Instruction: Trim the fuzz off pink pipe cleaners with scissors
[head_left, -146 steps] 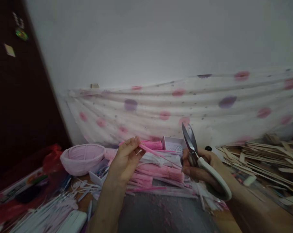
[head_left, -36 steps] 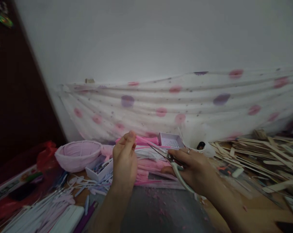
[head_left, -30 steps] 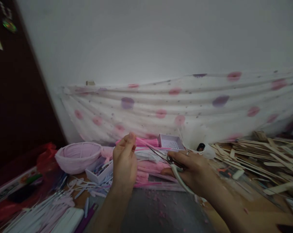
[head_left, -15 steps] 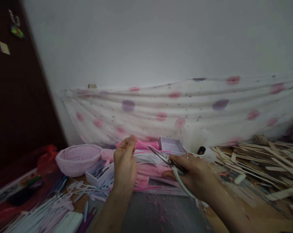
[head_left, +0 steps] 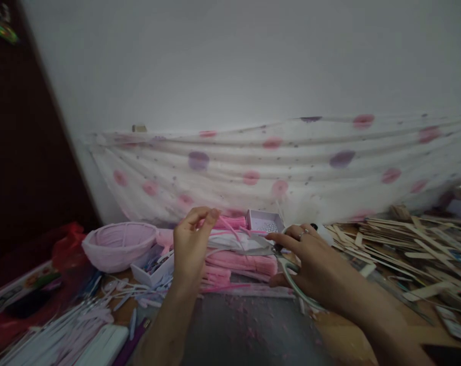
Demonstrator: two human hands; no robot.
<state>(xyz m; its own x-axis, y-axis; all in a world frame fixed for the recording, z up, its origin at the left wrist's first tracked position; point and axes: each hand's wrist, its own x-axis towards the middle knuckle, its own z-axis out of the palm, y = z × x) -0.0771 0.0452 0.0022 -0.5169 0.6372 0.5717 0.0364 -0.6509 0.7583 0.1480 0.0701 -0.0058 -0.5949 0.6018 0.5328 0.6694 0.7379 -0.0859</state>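
Between the thumb and forefinger of my left hand [head_left: 190, 249] is a thin pink pipe cleaner [head_left: 229, 226], which slants down to the right. My right hand [head_left: 314, 262] has its fingers in a pair of scissors [head_left: 290, 280] with pale handles. The blades point left, towards the pipe cleaner's lower end; whether they touch it I cannot tell. Beneath and behind the blades lie bundles of pink pipe cleaners [head_left: 246, 262], some in clear wrapping. A white box [head_left: 255, 219] with small pearly beads stands just beyond.
A pale pink bowl-shaped basket [head_left: 116, 254] and a small box [head_left: 148, 277] of odds and ends stand at left. White and lilac strips [head_left: 70, 330] lie in front of them. Wooden sticks [head_left: 398, 244] are piled at right. Pink scraps dot the grey mat [head_left: 223, 335].
My right hand has turned and its scissors now lie flatter and farther right. The pink pipe cleaner now shows slanting from my left fingertips. The whole view has shifted slightly.
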